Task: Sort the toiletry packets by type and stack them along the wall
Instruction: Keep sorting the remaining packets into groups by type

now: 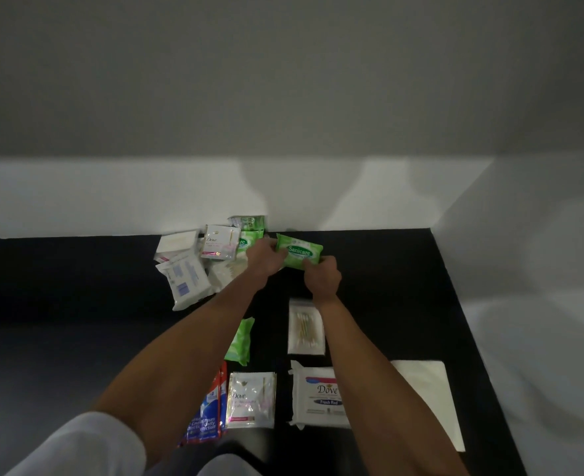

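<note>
Both hands hold a green Sanicare wipes packet just above the black surface near the white wall. My left hand grips its left end and my right hand pinches its near right corner. Behind my left hand, against the wall, lie other green Sanicare packets, a Dove sachet and white packets in a loose pile. Nearer to me lie a green wipes packet, a cotton-bud bag, a Dove sachet, a Dove soap pack and red-blue toothpaste sachets.
The black surface ends at the white wall in front and at a white edge on the right. A flat white sheet packet lies at the near right, partly under my right forearm.
</note>
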### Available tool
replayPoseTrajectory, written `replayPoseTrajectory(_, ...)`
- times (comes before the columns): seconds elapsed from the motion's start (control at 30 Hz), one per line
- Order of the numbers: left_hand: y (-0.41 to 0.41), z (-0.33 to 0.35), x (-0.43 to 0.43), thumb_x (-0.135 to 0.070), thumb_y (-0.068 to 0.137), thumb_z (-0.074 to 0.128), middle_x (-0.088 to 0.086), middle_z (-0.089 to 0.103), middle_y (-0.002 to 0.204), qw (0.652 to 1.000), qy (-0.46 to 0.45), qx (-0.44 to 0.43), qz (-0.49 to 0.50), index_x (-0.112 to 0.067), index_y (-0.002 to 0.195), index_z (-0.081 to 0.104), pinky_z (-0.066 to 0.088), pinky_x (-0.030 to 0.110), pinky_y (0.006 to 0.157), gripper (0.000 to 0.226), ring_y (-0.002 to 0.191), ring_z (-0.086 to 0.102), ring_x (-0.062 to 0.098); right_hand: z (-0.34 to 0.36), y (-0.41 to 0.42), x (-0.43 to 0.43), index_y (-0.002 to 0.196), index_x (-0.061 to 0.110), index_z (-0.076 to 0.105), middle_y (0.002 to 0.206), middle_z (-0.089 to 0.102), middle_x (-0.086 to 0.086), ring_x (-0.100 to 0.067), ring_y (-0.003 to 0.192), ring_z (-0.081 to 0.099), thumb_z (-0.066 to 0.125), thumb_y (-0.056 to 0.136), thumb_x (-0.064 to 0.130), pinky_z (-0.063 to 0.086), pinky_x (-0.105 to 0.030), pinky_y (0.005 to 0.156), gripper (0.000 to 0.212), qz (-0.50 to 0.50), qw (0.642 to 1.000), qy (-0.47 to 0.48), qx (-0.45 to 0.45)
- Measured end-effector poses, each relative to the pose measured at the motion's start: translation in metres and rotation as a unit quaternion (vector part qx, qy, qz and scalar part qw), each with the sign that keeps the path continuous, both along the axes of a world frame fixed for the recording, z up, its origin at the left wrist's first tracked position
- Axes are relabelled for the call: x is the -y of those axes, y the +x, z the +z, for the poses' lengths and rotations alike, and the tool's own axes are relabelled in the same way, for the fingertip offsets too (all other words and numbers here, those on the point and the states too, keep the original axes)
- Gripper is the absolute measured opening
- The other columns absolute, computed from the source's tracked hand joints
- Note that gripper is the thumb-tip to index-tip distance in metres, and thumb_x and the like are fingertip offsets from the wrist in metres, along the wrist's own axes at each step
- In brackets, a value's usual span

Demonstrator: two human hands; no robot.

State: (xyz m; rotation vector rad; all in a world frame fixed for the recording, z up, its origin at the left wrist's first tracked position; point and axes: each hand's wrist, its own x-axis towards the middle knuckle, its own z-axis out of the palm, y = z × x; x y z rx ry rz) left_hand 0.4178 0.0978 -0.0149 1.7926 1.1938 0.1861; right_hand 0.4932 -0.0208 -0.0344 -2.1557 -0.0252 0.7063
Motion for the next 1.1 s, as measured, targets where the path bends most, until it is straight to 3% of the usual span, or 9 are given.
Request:
replayPoseTrajectory(0.1,-0.012,0.005,0.000,-0.022,0.091,0.082,0.005,0.073,0.108,0.998,-0.039,0.049,0.026,-0.014,0.130,0.069,0.053,0.033,0.080,0.041,0.094,0.067,0.020,0.010,-0.002,0.007,0.129,0.006,0.054,0.121,0.067,-0.012,-0.034,0.119,0.066,0.079,0.094,0.026,0.057,-0.045,0.098,0.047,0.001,0.999,0.040,0.009)
replayPoseTrajectory(0.3,-0.056,0.021,-0.015,-0.025,0.079,0.093,0.015,0.078,0.103,0.993,-0.066,0.097,0.028,-0.017,0.122,0.071,0.065,0.049,0.085,0.050,0.087,0.076,0.028,0.038,-0.021,0.019,0.118,0.017,0.050,0.111,0.064,-0.002,-0.025,0.107,0.069,0.077,0.095,0.036,0.060,-0.050,0.096,0.040,0.042,0.994,0.094,0.027)
replayPoseTrajectory(0.4,-0.090,0.044,-0.012,-0.022,0.081,0.092,0.010,0.077,0.100,0.987,-0.087,0.136,0.013,-0.018,0.116,0.069,0.065,0.043,0.083,0.042,0.090,0.076,0.024,0.060,-0.043,0.025,0.121,0.023,0.051,0.113,0.068,-0.001,-0.017,0.097,0.071,0.072,0.099,0.039,0.063,-0.038,0.085,0.034,0.065,0.993,0.093,0.021)
replayPoseTrajectory(0.47,-0.115,0.053,-0.009,-0.026,0.081,0.092,0.011,0.078,0.103,0.984,-0.091,0.151,0.007,-0.019,0.118,0.069,0.065,0.041,0.082,0.044,0.093,0.078,0.023,0.073,-0.061,0.029,0.122,0.021,0.054,0.110,0.068,0.001,-0.009,0.089,0.069,0.071,0.101,0.039,0.056,-0.021,0.068,0.033,0.092,0.992,0.082,0.041)
replayPoseTrajectory(0.57,-0.152,0.064,-0.004,-0.023,0.083,0.091,0.008,0.079,0.104,0.982,-0.095,0.164,0.010,-0.019,0.115,0.070,0.064,0.038,0.079,0.038,0.093,0.078,0.023,0.085,-0.092,0.034,0.121,0.019,0.056,0.103,0.066,0.005,-0.002,0.081,0.063,0.072,0.100,0.039,0.044,-0.012,0.059,0.033,0.108,0.989,0.078,0.064)
replayPoseTrajectory(0.73,-0.205,0.075,0.000,-0.021,0.085,0.089,0.002,0.077,0.105,0.980,-0.114,0.162,0.017,-0.020,0.118,0.068,0.062,0.032,0.074,0.039,0.091,0.077,0.018,0.094,-0.143,0.033,0.119,0.017,0.057,0.105,0.065,0.004,-0.009,0.088,0.064,0.077,0.096,0.040,0.049,-0.019,0.067,0.039,0.092,0.991,0.083,0.056)
replayPoseTrajectory(0.8,-0.224,0.069,-0.004,-0.024,0.083,0.090,0.005,0.077,0.106,0.981,-0.122,0.152,0.024,-0.018,0.120,0.066,0.065,0.038,0.076,0.044,0.091,0.078,0.020,0.094,-0.163,0.032,0.121,0.017,0.056,0.109,0.067,0.001,-0.017,0.098,0.067,0.081,0.093,0.039,0.053,-0.028,0.078,0.044,0.073,0.992,0.084,0.050)
replayPoseTrajectory(0.9,-0.247,0.064,-0.009,-0.025,0.084,0.090,0.005,0.075,0.107,0.983,-0.114,0.142,0.005,-0.015,0.122,0.065,0.066,0.045,0.082,0.046,0.093,0.078,0.021,0.090,-0.190,0.030,0.118,0.017,0.054,0.107,0.071,0.001,-0.018,0.097,0.069,0.082,0.093,0.037,0.052,-0.031,0.079,0.042,0.056,0.993,0.082,0.064)
replayPoseTrajectory(1.1,-0.277,0.052,-0.008,-0.023,0.088,0.086,0.005,0.076,0.103,0.989,-0.099,0.108,-0.030,-0.018,0.121,0.062,0.061,0.026,0.069,0.041,0.088,0.077,0.014,0.067,-0.228,0.026,0.121,0.019,0.059,0.100,0.075,0.005,-0.015,0.095,0.074,0.082,0.092,0.037,0.062,-0.037,0.083,0.041,0.033,0.994,0.064,0.085)
